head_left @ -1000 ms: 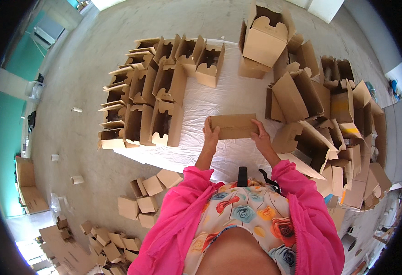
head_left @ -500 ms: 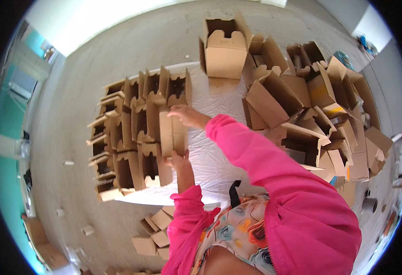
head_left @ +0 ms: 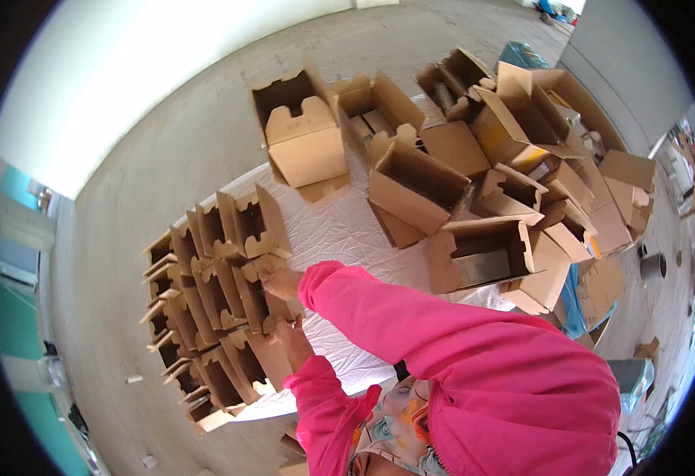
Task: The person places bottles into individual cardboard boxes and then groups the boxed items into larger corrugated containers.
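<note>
Sheet [head_left: 335, 230]: white, creased cloth is being covered on its left by rows of boxes and on its right by a pile; creases are being shown between the two.
Held box [head_left: 252, 295]: an open brown box is being held over the sheet's left part, against the right side of the rows; its dark inside is being exposed between the two hands.
Right hand [head_left: 282, 282]: the held box is being gripped at its far end, by the flap; some fingers are being hidden.
Left hand [head_left: 290, 341]: the held box is being grasped at its near end with bent fingers; how firmly cannot be told.
Sleeves [head_left: 474, 357]: both arms are being covered in pink, the right one being stretched across the sheet's near part.
Rows [head_left: 213, 292]: open boxes with notched flaps are being lined up side by side on the sheet's left.
Tall box [head_left: 308, 151]: its notched flap is being turned up at the sheet's far edge.
Pile [head_left: 458, 151]: open boxes are being leaned on one another at the sheet's right, several being tilted.
Blue plastic [head_left: 574, 301]: it is being partly covered by cardboard, right of the sheet.
Grey pipe [head_left: 654, 267]: it is being borne by the floor [head_left: 117, 317], well to the sheet's right.
</note>
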{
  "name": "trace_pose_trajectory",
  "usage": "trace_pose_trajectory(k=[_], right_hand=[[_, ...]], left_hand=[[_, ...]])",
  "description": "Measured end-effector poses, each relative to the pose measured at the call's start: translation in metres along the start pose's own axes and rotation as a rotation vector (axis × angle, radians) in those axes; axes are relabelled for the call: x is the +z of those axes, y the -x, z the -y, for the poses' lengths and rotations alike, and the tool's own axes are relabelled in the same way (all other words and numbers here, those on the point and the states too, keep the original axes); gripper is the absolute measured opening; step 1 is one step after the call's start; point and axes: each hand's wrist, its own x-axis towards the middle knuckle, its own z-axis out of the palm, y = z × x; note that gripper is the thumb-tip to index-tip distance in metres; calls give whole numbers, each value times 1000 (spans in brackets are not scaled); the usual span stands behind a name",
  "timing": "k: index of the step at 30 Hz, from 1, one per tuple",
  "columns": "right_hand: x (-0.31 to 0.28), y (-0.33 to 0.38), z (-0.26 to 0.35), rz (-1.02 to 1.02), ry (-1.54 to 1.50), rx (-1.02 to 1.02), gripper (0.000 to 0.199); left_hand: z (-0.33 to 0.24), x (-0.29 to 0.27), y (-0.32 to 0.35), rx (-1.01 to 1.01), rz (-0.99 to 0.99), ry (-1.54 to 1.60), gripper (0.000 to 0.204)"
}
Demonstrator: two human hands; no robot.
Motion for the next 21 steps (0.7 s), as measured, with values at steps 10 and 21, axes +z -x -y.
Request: trace_pose_trajectory(k=[10, 21], right_hand=[[-242, 83, 65, 145, 4, -217, 27], [-402, 262, -175, -771, 146, 674, 19]], left_hand=[[9, -31, -1, 35, 427, 149, 46], [39, -7, 64, -148, -181, -158, 58]])
